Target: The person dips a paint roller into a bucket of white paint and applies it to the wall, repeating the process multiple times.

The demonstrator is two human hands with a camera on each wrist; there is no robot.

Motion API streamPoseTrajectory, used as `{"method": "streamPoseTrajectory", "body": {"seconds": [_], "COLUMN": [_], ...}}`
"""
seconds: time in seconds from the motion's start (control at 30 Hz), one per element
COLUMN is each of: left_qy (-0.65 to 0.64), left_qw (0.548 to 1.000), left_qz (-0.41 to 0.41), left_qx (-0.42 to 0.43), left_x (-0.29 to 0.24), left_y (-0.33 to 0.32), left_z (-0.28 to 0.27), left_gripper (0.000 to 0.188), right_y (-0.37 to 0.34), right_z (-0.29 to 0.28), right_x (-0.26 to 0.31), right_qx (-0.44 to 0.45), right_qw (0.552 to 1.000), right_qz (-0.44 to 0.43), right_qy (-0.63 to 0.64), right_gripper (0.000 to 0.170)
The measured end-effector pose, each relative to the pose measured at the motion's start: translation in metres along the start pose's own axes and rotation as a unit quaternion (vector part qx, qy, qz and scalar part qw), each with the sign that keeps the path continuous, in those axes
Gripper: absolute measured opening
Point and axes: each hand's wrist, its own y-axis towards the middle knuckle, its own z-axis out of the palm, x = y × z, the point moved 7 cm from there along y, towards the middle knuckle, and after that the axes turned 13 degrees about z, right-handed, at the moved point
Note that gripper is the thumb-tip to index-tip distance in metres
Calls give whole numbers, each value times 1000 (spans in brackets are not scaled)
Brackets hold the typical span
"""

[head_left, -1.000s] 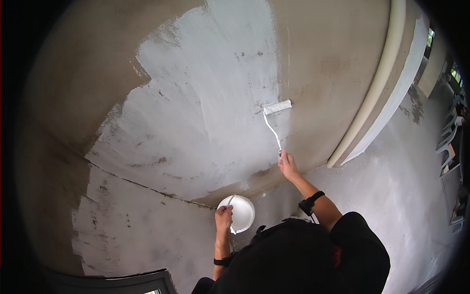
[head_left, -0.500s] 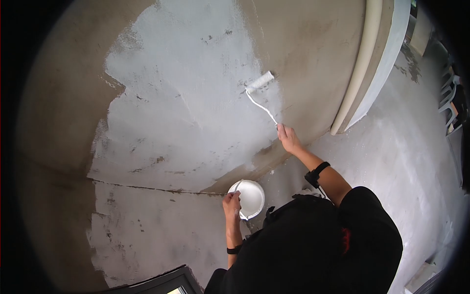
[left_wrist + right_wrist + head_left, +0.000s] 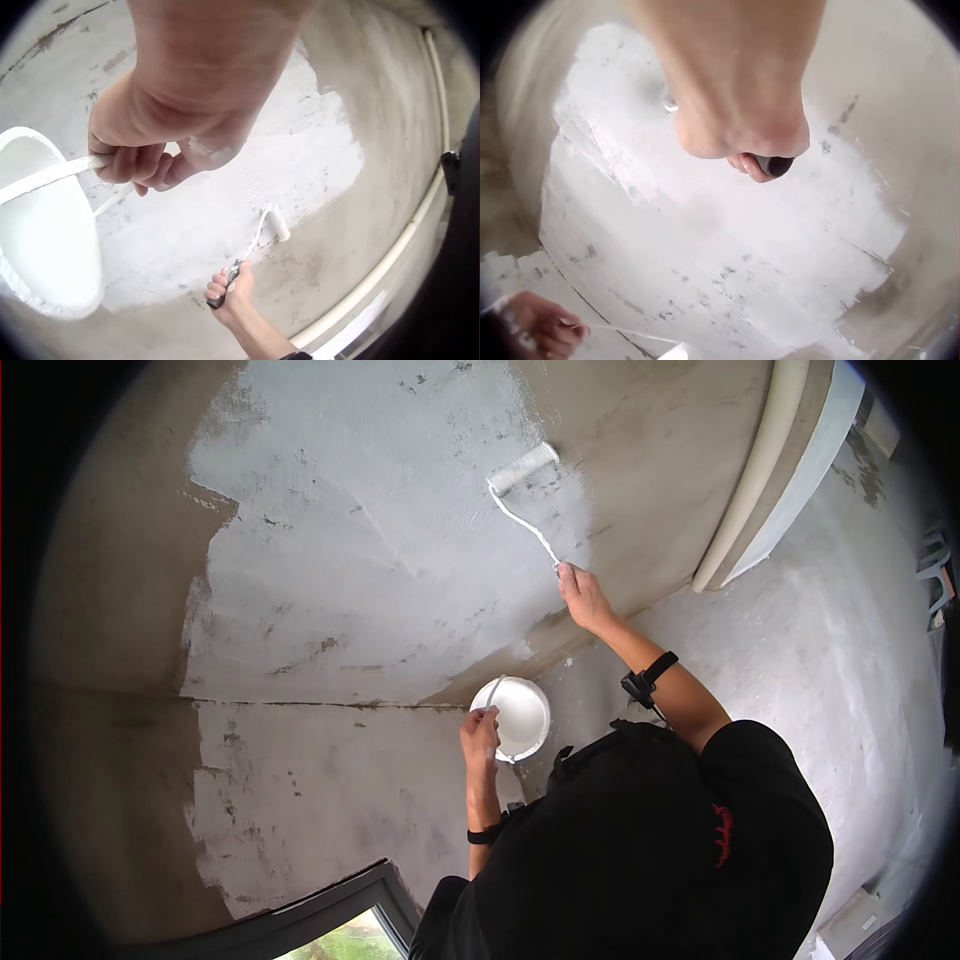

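My right hand (image 3: 586, 598) grips the dark handle (image 3: 218, 301) of a paint roller, its white sleeve (image 3: 524, 467) against the wall near the right edge of the painted area. A white wire frame (image 3: 525, 525) joins sleeve and handle. In the right wrist view the handle's black end (image 3: 780, 166) sticks out of the curled fingers. My left hand (image 3: 480, 736) holds a white bucket (image 3: 540, 735) by its handle (image 3: 56, 178), fingers curled round it. Inside the bucket is white. White paint marks the left hand's skin in the left wrist view.
White paint (image 3: 330, 560) covers much of the brown-grey wall (image 3: 640, 450), with dark bare specks showing through. A pale pipe (image 3: 755, 480) runs along the wall at right. A dark window frame (image 3: 290, 925) lies at lower left, and chairs (image 3: 936, 575) stand at far right.
The roller, with my right hand, has moved up and slightly left in the head view. That view has shifted too: the bucket and left hand appear higher and further right, and more window shows.
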Motion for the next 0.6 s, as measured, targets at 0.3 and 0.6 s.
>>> {"method": "streamPoseTrajectory", "body": {"seconds": [0.3, 0.6], "left_qy": [21, 13], "left_qw": [1000, 1000], "left_qz": [-14, -27], "left_qx": [7, -2], "left_x": [3, 11], "left_y": [-7, -15], "left_z": [0, -6], "left_gripper": [20, 20], "right_y": [-21, -42], "right_z": [-16, -30], "right_x": [-118, -225], "right_qx": [-77, -32], "right_qw": [993, 952], "right_qz": [18, 218], "right_qy": [-93, -214], "right_gripper": [46, 63]}}
